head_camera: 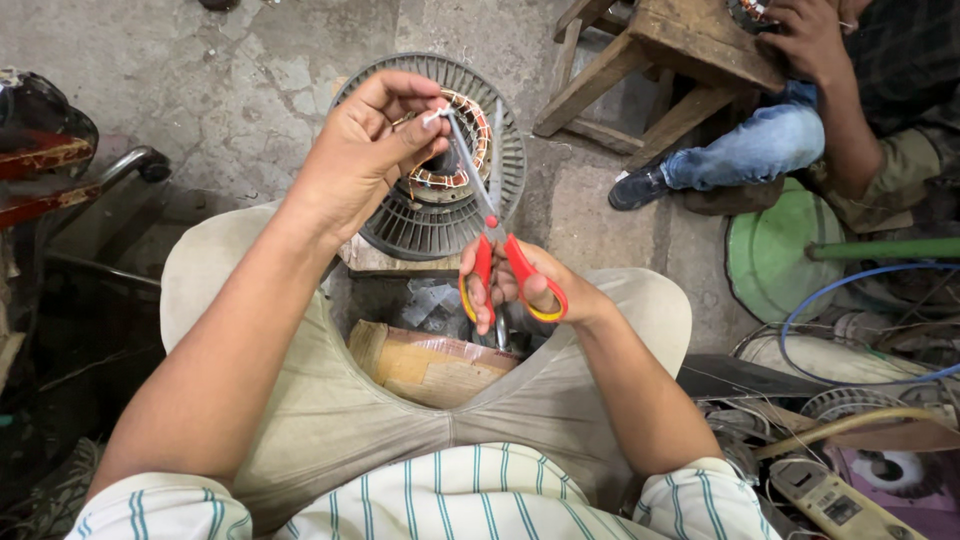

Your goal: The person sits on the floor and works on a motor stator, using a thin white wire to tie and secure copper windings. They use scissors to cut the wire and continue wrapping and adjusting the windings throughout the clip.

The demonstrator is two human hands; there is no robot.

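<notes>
1. Our left hand is pinched shut: thumb and forefinger close on a small white strip, whose free end pokes out just past the fingertips.
2. Our right hand has its fingers through the loops of the red-handled scissors, thumb in one loop and fingers in the other, wrapped firmly round the handles.
3. The scissor blades run up from the right-hand grip to the pinch, and their tips touch the white strip right at the left fingertips. The blades look nearly closed; whether they already bite the strip we cannot tell.
4. Just beyond the pinch, behind both hands, sits the motor stator, its copper windings bound in a ring. It lies inside a round grey finned housing.
5. Below the scissors grip, between our knees, lies a crumpled brown paper wrapper.
6. Well away from the right-hand grip, on its far outer side, another person sits by a wooden stool, one hand resting on top of it.
7. Beside that person a green round lid lies on the floor, with a blue cable looping near it.
</notes>
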